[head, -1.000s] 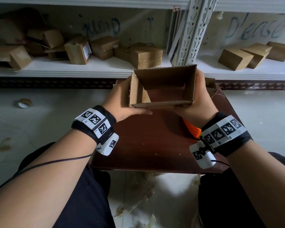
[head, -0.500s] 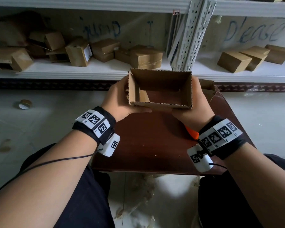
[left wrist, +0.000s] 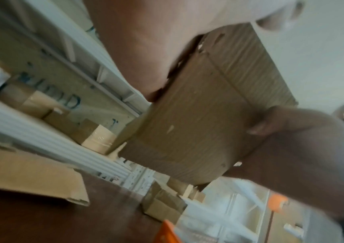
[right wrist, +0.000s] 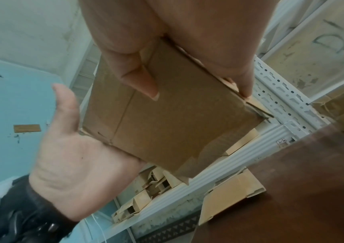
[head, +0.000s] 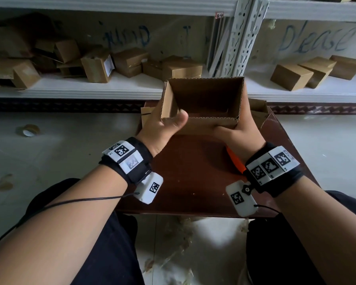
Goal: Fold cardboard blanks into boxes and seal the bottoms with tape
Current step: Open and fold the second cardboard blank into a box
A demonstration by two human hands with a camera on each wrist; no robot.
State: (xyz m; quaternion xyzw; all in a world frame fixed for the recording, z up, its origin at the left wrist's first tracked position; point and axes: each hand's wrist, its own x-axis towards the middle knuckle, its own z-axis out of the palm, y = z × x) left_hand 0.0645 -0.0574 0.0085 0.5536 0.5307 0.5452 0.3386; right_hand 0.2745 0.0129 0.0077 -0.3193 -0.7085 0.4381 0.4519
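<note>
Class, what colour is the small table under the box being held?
Dark reddish-brown table, clearest in the head view.

head view down over both forearms, wrist views close beneath, all sharing the held box point(head: 201, 103)

Left hand point(head: 162, 128) and right hand point(head: 237, 134) raised, fingers curled.

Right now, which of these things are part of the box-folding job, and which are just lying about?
In the job:
- open cardboard box, held up over the table by the left hand and the right hand
- tape roll on the floor
- flat cardboard blanks on the brown table

Lying about:
- finished boxes on the shelf
- orange tool
</note>
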